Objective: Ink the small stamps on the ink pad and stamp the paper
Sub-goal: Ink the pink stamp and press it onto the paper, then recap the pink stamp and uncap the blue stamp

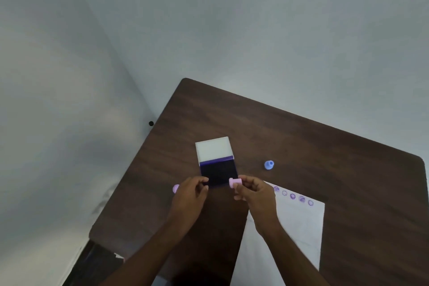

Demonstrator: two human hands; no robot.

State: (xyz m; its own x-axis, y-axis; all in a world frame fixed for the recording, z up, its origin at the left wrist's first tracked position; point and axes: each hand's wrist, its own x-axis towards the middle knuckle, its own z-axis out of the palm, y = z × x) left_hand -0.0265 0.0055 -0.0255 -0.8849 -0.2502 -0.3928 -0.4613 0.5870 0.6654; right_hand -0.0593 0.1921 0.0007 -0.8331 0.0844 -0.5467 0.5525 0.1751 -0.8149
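The ink pad (219,174) lies open mid-table, its dark purple pad toward me and its white lid folded back. My left hand (190,195) pinches the pad's near left corner. My right hand (253,195) holds a small pink stamp (235,182) by its handle, just off the pad's near right corner, its face turned left. The white paper (287,227) lies to the right under my right forearm, with a row of several purple round prints along its far edge. A blue stamp (269,165) stands on the table beyond the paper.
A second pink stamp (175,188) peeks out left of my left hand. The dark wooden table (301,141) ends close on the left and far sides, with pale walls behind. A small black dot (151,123) sits on the wall.
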